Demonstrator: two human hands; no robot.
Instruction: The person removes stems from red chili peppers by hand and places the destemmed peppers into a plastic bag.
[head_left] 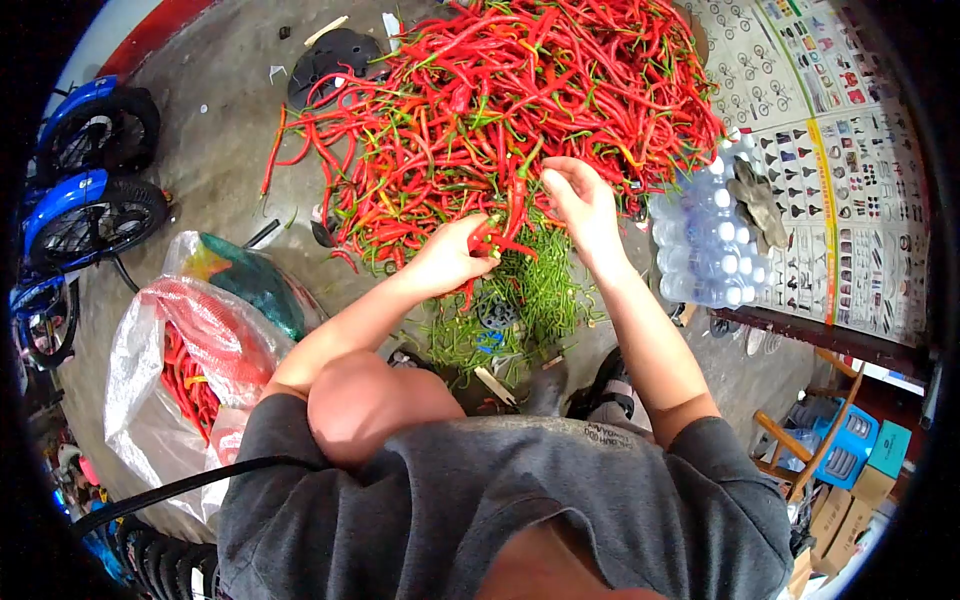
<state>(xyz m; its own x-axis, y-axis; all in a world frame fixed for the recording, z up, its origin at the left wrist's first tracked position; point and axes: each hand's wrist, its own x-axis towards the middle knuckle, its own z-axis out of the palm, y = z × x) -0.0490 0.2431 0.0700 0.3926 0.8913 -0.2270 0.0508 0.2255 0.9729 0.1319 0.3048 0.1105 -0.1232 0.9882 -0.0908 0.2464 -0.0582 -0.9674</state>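
Observation:
A large heap of red chilli peppers (560,80) lies on the floor in front of me. My left hand (455,255) is closed around several red peppers (490,240) at the near edge of the heap. To its right, my right hand (582,208) is raised with thumb and fingers apart, holding nothing that I can make out. A red pepper with a green stem (520,188) stands out between the two hands. Below them lies a pile of green stems (540,295).
An open clear bag with red peppers (185,375) stands at left, beside a green sack (255,285). Packed plastic bottles (705,240) are at right, with gloves (758,205) on them. Blue-fendered wheels (95,215) are at far left, a wooden chair (815,435) at lower right.

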